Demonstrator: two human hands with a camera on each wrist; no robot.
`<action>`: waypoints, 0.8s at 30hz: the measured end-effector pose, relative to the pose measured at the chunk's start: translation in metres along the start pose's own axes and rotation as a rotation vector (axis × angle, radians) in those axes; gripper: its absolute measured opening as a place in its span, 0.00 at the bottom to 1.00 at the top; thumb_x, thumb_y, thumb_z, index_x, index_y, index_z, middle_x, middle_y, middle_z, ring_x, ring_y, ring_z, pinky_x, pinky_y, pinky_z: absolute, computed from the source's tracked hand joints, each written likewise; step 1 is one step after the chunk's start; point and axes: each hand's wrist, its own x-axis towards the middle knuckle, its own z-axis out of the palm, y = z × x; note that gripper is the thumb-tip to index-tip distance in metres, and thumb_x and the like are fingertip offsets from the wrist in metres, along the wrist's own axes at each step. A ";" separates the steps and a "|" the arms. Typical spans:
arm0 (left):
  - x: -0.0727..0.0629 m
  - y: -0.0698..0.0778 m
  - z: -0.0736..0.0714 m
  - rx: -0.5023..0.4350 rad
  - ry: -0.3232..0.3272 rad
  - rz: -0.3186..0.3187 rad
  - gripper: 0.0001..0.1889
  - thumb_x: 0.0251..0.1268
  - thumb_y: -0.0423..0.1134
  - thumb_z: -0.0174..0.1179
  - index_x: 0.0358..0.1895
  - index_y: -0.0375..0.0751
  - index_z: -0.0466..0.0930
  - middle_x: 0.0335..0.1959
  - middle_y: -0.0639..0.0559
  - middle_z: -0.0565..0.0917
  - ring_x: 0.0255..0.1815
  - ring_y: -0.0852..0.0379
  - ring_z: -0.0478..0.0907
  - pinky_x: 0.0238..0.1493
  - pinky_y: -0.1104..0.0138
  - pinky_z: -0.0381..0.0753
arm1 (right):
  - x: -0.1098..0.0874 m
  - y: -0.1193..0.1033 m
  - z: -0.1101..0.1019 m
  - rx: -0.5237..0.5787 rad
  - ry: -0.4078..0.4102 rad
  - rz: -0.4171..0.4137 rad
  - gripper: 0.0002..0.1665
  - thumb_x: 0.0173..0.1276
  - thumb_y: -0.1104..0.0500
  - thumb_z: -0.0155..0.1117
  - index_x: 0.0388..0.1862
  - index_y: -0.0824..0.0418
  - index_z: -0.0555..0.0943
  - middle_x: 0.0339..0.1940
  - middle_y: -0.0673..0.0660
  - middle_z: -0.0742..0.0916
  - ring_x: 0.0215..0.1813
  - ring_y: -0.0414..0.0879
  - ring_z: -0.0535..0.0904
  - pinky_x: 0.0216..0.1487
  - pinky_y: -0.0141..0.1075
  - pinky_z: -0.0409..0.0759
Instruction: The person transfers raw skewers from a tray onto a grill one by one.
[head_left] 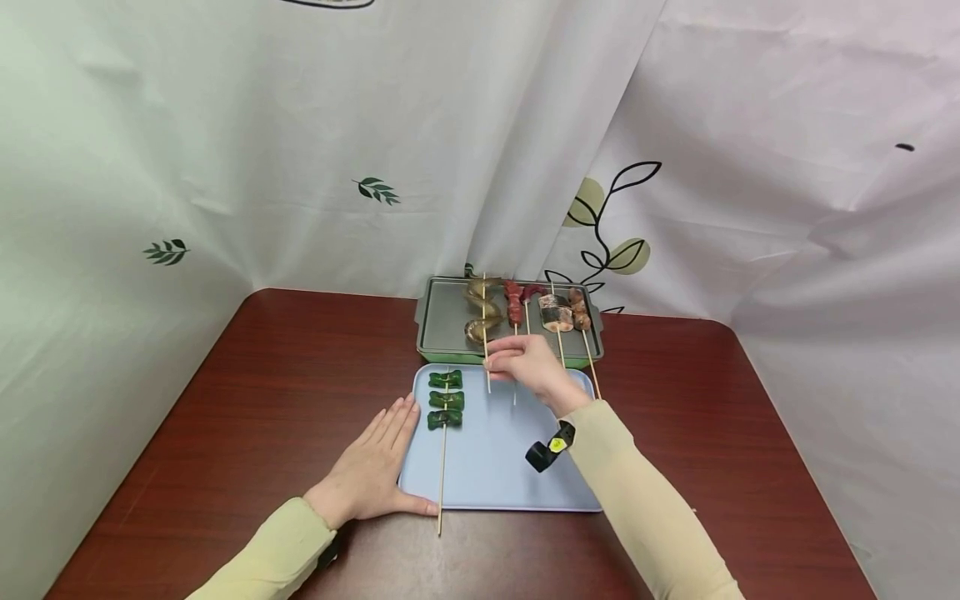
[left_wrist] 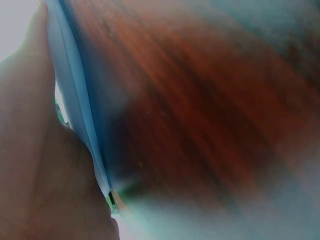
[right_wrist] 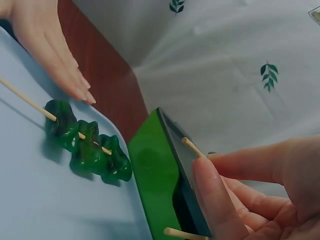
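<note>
My right hand [head_left: 528, 367] pinches the bare lower end of a wooden skewer [head_left: 488, 379] between thumb and fingers. Brown, wavy folded food [head_left: 480, 310] is threaded on that skewer, over the left part of the grey grill pan [head_left: 442, 321]. In the right wrist view the stick's end [right_wrist: 192, 146] pokes out past the thumb. A skewer of three green pepper pieces [head_left: 446, 400] lies along the left side of the light blue tray [head_left: 517, 467], its stick passing over the front rim. Fingers straight, my left hand [head_left: 375, 462] rests at the tray's left edge, thumb at the front corner.
More skewers lie in the pan: red pieces [head_left: 513, 302], a dark red one [head_left: 529, 293], a thick pale piece with dark skin [head_left: 556, 314] and brown chunks [head_left: 579, 310]. Several sticks overhang its front edge. Behind the brown table [head_left: 330, 350] hangs a white curtain [head_left: 315, 167].
</note>
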 end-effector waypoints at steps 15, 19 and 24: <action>-0.001 -0.001 0.004 -0.015 0.043 0.016 0.74 0.43 0.89 0.50 0.78 0.24 0.51 0.80 0.31 0.51 0.80 0.38 0.49 0.77 0.49 0.53 | 0.001 0.001 0.004 -0.017 0.022 0.062 0.21 0.69 0.74 0.64 0.61 0.74 0.80 0.48 0.72 0.87 0.43 0.52 0.88 0.43 0.36 0.86; -0.001 -0.003 0.007 -0.003 0.048 0.013 0.75 0.42 0.90 0.48 0.79 0.25 0.51 0.81 0.32 0.50 0.81 0.39 0.48 0.77 0.50 0.53 | -0.003 -0.001 0.003 -0.009 0.029 0.037 0.23 0.70 0.74 0.64 0.64 0.74 0.77 0.51 0.72 0.86 0.48 0.56 0.88 0.45 0.38 0.86; -0.001 -0.006 0.014 0.017 0.074 0.018 0.75 0.42 0.91 0.46 0.79 0.26 0.51 0.81 0.33 0.50 0.81 0.41 0.48 0.77 0.52 0.52 | -0.013 -0.007 0.000 -0.030 0.047 -0.042 0.26 0.69 0.70 0.67 0.65 0.73 0.77 0.50 0.68 0.88 0.49 0.56 0.87 0.48 0.41 0.86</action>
